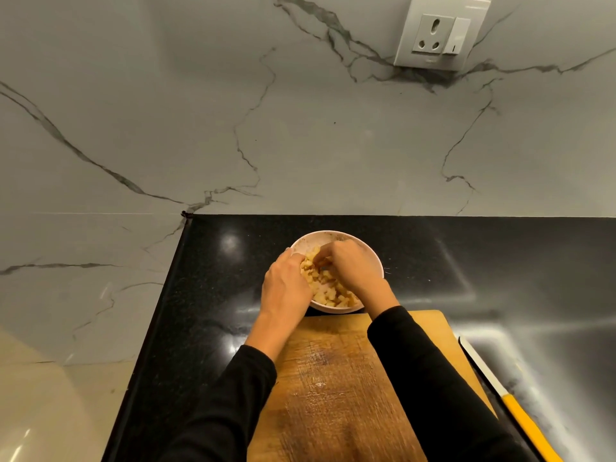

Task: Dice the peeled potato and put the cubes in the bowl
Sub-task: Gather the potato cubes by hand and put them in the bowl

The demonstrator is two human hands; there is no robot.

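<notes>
A pale bowl (333, 235) stands on the black counter just beyond the wooden cutting board (333, 378). Several yellowish potato cubes (328, 288) lie heaped inside it. Both hands reach over the bowl. My left hand (285, 285) covers the bowl's left rim, its fingers curled in against the cubes. My right hand (353, 268) comes in from the right, fingertips bent down and pinching cubes near the heap's top. How much each hand holds is hidden by the fingers. The board bears only wet marks.
A knife with a yellow handle (523, 425) and a white blade lies on the counter right of the board. The counter's left edge (156, 328) drops off to a marble floor. A marble wall with a socket (440, 31) stands behind.
</notes>
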